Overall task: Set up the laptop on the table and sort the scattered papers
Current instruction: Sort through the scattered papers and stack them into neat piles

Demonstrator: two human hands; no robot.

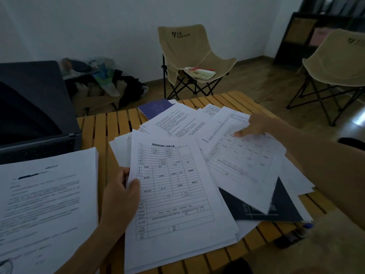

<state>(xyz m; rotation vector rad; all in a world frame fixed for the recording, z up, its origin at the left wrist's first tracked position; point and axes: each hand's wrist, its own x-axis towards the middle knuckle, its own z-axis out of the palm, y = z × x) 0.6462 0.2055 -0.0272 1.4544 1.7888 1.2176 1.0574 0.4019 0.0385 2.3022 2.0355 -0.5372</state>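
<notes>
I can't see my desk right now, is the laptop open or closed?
Open. The laptop on the slatted table has its lid raised above the keyboard deck; the screen looks dark.

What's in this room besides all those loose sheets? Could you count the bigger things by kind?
Laptops: 1, open at the table's left edge
Folding camp chairs: 2, one beyond the table, one at right
Slatted wooden tables: 1
Blue books: 1, partly under the papers
Dark folders: 1, under the papers at right
Total: 6
</notes>
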